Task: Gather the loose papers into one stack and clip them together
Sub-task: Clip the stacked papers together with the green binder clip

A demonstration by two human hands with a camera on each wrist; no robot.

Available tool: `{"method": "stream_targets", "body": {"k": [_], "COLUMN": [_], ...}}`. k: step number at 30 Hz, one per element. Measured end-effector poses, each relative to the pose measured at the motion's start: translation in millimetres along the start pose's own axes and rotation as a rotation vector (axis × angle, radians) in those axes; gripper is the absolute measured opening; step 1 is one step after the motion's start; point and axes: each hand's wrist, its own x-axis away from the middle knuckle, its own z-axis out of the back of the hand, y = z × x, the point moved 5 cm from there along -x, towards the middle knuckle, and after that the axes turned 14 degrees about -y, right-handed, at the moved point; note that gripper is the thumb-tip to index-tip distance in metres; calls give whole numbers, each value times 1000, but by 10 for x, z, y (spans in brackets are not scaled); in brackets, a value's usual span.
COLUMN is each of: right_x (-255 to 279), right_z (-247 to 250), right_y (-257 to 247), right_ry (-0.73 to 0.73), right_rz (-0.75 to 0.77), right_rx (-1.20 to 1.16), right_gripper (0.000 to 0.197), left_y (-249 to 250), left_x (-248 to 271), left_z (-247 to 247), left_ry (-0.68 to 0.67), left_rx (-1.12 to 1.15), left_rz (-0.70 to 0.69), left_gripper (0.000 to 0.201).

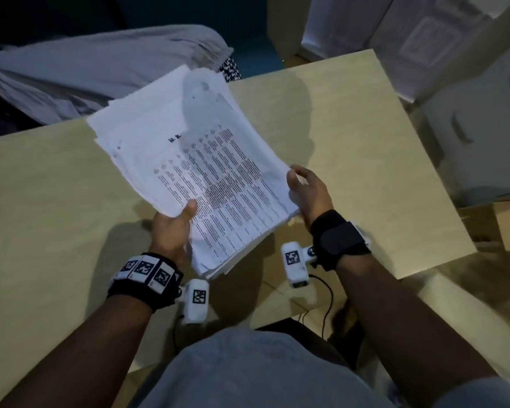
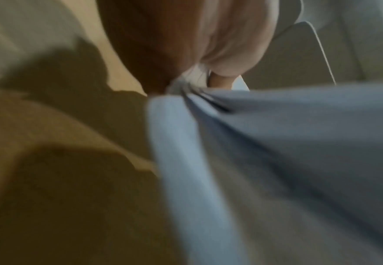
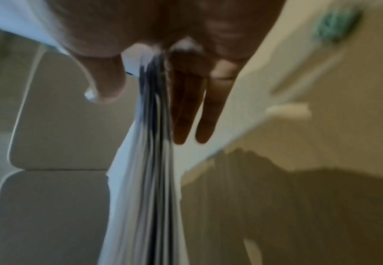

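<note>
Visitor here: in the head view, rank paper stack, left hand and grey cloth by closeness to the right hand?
1. paper stack, in the grip of the right hand.
2. left hand, at the stack's other side.
3. grey cloth, far left, past the table.

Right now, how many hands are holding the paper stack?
2. The left hand grips the paper stack at its near left edge, thumb on top; the right hand pinches its right edge between thumb and fingers.

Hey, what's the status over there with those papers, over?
Status: left grip and right grip both hold the paper stack above the table. Edges uneven, no clip seen on it.
</note>
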Motion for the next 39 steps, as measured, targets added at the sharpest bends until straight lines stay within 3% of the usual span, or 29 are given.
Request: {"method": "stream_targets", "body": {"k": [2,4,8,11,13,16,19,21,23,25,28,29,31,33,34,36,39], "right_x": [45,96,65,40,22,1,-15,-11,-52,-70,-32,-5,56,100,102,107,98], "right_z": [-171,-418,-587,-621,-646,-485,-195,-69,24,26,-112,-173,-295,-379,-393,-390,-358], "right_y": [113,182,20,-41,-40,-61,-128,-182,-221,-290,-370,-392,-413,-420,-397,-346,-257], "right_ry": [-44,-140,-86,-73,-89,-95,-120,-182,-194,-229,-408,-471,-566,-631,-656,-683,-672], "right_rz": [-38,-69,-10,-52,-56,-42,-17,-18,20,59,68,75,94,97,91,69,41], "right_rx": [-280,-296,47,355,455,355,374,454,547,657,899,971,1050,1060,1058,1041,1003], "right_gripper": [56,57,42,56,49,48,54,54,51,51,56,54,44,41,42,43,41], "left_y": [-4,-25,-225,-395,-483,-488,-148,263,677,1031,1306,1320,1254,1067,981,879,732], "left_x": [-11,-36,-61,-27,-8,112,284,317,225,49,-259,-368,-471,-470,-459,-427,-379], "left_z": [-27,-71,-79,-81,-98,-144,-239,-306,-350,-444,-655,-692,-784,-843,-849,-828,-681], "left_ry": [64,92,174,194,187,-31,-366,-428,-337,-248,-270,-305,-482,-704,-773,-775,-615], "left_rx": [37,97,196,153,132,6,-255,-468,-588,-683,-1040,-1084,-1060,-999,-968,-893,-779], "left_rz": [-32,-70,-6,38,128,377,440,220,-144,-365,-489,-442,-218,22,78,70,-25], "left_gripper": [40,47,50,54,59,82,82,76,53,28,77,87,91,76,60,35,44]}}
